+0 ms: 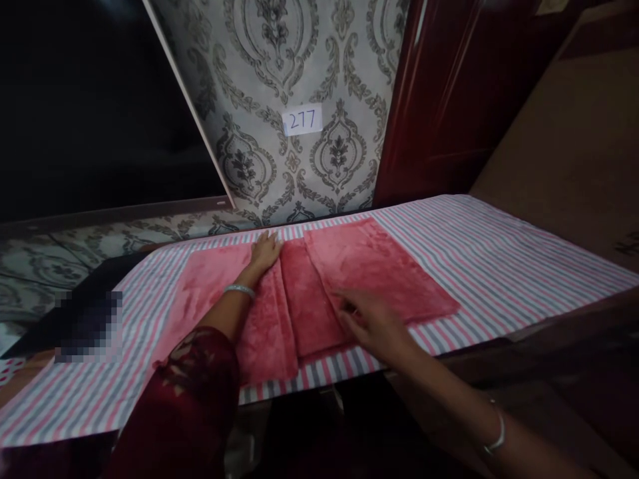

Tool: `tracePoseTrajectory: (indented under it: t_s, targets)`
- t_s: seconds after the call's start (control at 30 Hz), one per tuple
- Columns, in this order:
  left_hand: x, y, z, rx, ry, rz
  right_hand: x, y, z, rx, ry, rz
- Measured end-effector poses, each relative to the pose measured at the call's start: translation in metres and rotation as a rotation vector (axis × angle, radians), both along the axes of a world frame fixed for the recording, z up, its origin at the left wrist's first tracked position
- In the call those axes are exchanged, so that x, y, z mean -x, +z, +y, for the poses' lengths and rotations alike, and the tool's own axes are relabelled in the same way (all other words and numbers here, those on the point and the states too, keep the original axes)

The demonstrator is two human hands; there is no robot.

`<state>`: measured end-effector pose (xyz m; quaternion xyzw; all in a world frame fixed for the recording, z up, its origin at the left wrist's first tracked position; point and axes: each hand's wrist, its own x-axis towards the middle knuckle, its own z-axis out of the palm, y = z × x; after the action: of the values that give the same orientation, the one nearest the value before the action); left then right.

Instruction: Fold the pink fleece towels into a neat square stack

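A pinkish-red plush cloth lies flat, its left and right sides folded inward. Between the two folded edges, a darker red strip of the same cloth shows in the middle. My left hand rests flat on the far end of the left fold, fingers spread and pointing away from me. Over the near part of the right fold's inner edge is my right hand, thumb and fingers apart and slightly blurred. Whether its fingertips touch the cloth I cannot tell.
Under the cloth, a striped sheet covers the table. A large dark screen stands at the back left. A paper marked 277 is on the patterned wall. At right are a dark red panel and a cardboard box.
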<state>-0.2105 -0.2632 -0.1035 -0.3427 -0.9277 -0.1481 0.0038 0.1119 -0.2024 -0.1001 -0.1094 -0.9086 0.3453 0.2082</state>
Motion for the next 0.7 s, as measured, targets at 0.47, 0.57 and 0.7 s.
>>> tracePoseTrajectory:
  t_s: [0.47,0.57,0.7]
  targets:
    - [-0.032,-0.014,0.089,-0.237,0.154,-0.376,-0.006,-0.043,-0.012,-0.416,-0.160,-0.241]
    - [-0.039,-0.017,0.092,-0.334,0.151,-0.399,-0.006,-0.045,-0.006,-0.418,-0.163,-0.187]
    - [-0.043,-0.011,0.090,-0.403,0.119,-0.413,-0.002,-0.035,-0.003,-0.458,-0.175,-0.018]
